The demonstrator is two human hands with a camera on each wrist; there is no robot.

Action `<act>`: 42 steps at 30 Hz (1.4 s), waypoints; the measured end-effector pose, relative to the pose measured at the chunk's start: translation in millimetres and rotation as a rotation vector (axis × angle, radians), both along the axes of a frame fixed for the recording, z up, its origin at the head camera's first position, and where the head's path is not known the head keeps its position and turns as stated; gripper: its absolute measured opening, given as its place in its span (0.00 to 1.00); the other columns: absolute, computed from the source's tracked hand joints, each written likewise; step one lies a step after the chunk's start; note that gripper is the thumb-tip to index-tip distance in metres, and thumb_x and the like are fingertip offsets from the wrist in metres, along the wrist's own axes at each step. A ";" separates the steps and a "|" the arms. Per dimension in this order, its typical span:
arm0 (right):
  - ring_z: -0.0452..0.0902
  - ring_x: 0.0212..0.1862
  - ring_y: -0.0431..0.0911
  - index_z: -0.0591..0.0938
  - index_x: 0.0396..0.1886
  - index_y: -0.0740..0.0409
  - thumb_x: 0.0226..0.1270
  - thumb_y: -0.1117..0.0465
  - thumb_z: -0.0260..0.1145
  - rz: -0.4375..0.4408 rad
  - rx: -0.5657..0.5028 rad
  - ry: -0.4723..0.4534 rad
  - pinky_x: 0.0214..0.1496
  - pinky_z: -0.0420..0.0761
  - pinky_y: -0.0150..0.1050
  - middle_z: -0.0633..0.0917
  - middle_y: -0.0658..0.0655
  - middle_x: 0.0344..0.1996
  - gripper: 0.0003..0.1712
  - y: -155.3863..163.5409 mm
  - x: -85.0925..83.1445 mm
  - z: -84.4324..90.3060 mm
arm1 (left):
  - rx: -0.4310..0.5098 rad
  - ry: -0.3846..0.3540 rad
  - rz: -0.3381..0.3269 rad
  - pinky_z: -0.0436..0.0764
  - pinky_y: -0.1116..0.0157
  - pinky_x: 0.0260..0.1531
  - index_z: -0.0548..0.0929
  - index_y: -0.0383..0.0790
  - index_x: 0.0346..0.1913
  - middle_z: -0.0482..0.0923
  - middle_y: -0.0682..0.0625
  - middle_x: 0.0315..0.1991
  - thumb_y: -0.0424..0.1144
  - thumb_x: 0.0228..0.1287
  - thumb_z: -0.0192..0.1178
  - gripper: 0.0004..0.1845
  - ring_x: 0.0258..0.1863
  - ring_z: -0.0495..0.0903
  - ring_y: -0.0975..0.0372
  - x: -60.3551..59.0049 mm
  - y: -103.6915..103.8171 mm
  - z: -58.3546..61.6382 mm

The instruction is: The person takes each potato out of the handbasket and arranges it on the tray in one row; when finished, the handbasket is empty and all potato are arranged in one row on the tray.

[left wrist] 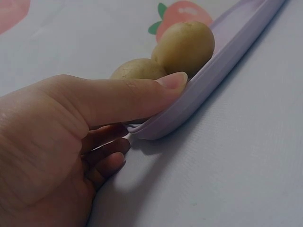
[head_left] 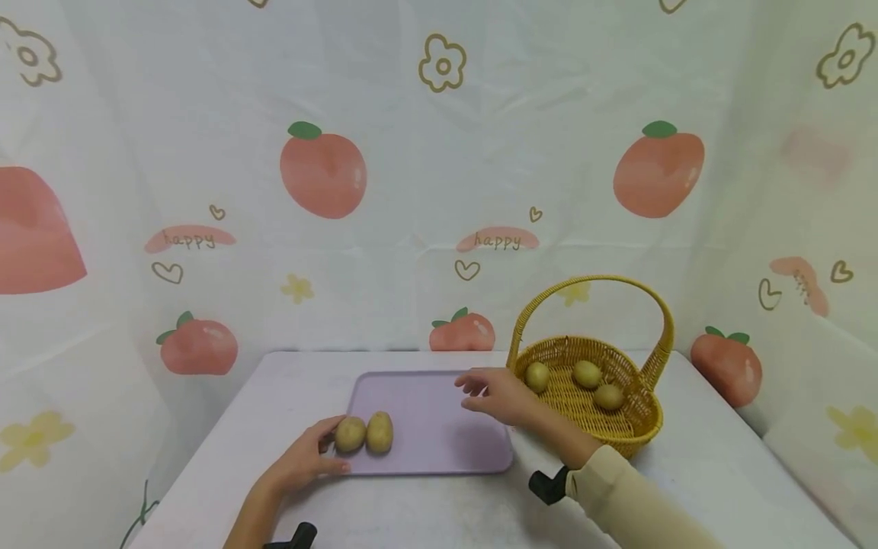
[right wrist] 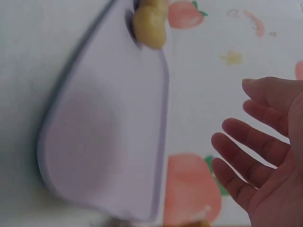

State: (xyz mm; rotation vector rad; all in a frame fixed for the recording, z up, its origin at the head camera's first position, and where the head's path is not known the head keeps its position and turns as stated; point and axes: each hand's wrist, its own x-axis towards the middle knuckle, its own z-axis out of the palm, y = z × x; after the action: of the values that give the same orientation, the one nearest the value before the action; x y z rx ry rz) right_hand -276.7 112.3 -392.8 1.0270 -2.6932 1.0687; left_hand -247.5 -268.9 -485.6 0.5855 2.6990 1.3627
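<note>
A cream fabric sleeve (head_left: 638, 496) was seen right of the lilac rectangular tray (head_left: 446, 450) on the white counter (head_left: 411, 511). The tray's near-left corner was pinched by the left grip (head_left: 305, 457); the right grip (head_left: 504, 393), empty, was held loosely spread above its right end. For two oval yellow-brown potatoes (head_left: 379, 432) at its left end, level support was judged best. "happy" (head_left: 497, 242) was printed behind the tray; no brand could be read.

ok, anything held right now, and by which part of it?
The left hand holds the lilac tray by its near left corner, thumb at the rim. The right hand holds nothing.
</note>
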 end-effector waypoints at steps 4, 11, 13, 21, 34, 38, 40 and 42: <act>0.79 0.38 0.42 0.84 0.46 0.55 0.62 0.62 0.70 -0.046 0.046 -0.010 0.40 0.81 0.36 0.84 0.48 0.34 0.12 24.1 -5.7 17.4 | 0.002 0.000 0.005 0.66 0.42 0.62 0.62 0.22 0.68 0.62 0.26 0.66 0.41 0.46 0.77 0.49 0.62 0.66 0.35 0.1 -1.9 -0.6; 0.80 0.37 0.41 0.85 0.43 0.58 0.63 0.63 0.68 -0.061 0.095 -0.040 0.42 0.81 0.39 0.85 0.46 0.33 0.09 64.0 -24.6 38.0 | 0.000 0.008 0.002 0.67 0.42 0.61 0.63 0.23 0.68 0.63 0.26 0.65 0.40 0.46 0.77 0.49 0.62 0.67 0.35 0.7 -4.4 -0.9; 0.80 0.38 0.41 0.85 0.42 0.59 0.64 0.63 0.68 -0.049 0.104 -0.060 0.43 0.81 0.40 0.85 0.46 0.33 0.08 73.8 -29.8 41.5 | -0.002 0.013 0.001 0.67 0.42 0.61 0.63 0.23 0.68 0.63 0.27 0.65 0.41 0.47 0.76 0.49 0.62 0.67 0.36 0.6 -4.7 -1.0; 0.81 0.44 0.49 0.84 0.45 0.65 0.66 0.60 0.66 -0.096 0.141 -0.077 0.45 0.82 0.46 0.86 0.53 0.39 0.14 107.8 -49.9 43.0 | -0.004 0.009 0.010 0.68 0.41 0.60 0.63 0.24 0.68 0.63 0.28 0.65 0.40 0.48 0.76 0.48 0.62 0.67 0.36 2.2 -4.2 -1.2; 0.76 0.51 0.64 0.80 0.51 0.70 0.69 0.60 0.63 -0.352 0.124 -0.134 0.51 0.78 0.58 0.84 0.67 0.46 0.18 155.3 -71.5 6.4 | -0.001 0.015 0.001 0.67 0.41 0.61 0.64 0.24 0.68 0.64 0.29 0.65 0.41 0.46 0.76 0.48 0.62 0.67 0.37 -1.9 -2.2 -5.9; 0.75 0.52 0.67 0.79 0.52 0.71 0.69 0.60 0.63 -0.378 0.153 -0.162 0.51 0.77 0.60 0.82 0.70 0.47 0.19 164.5 -73.8 -2.2 | 0.010 0.025 -0.018 0.68 0.40 0.60 0.63 0.23 0.67 0.64 0.28 0.65 0.40 0.47 0.76 0.47 0.61 0.68 0.37 -1.9 -1.5 -6.1; 0.74 0.53 0.69 0.79 0.53 0.71 0.70 0.60 0.62 -0.381 0.179 -0.176 0.52 0.76 0.61 0.81 0.72 0.48 0.20 169.1 -74.8 -6.1 | 0.003 0.031 -0.021 0.69 0.41 0.59 0.63 0.23 0.67 0.65 0.28 0.64 0.40 0.48 0.76 0.47 0.60 0.69 0.37 -2.2 -1.2 -6.9; 0.73 0.54 0.68 0.79 0.54 0.70 0.68 0.62 0.62 -0.388 0.194 -0.217 0.54 0.76 0.60 0.81 0.71 0.50 0.20 173.2 -74.9 -10.6 | 0.000 0.031 -0.019 0.70 0.41 0.59 0.63 0.23 0.68 0.65 0.29 0.64 0.41 0.48 0.76 0.47 0.60 0.70 0.38 -2.6 -1.2 -7.4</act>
State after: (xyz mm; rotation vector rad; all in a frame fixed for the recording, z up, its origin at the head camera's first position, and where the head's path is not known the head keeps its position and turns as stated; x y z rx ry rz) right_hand -351.6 285.5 -403.4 0.3892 -3.0395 0.9025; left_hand -250.0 -270.1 -492.9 0.6366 2.7101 1.3600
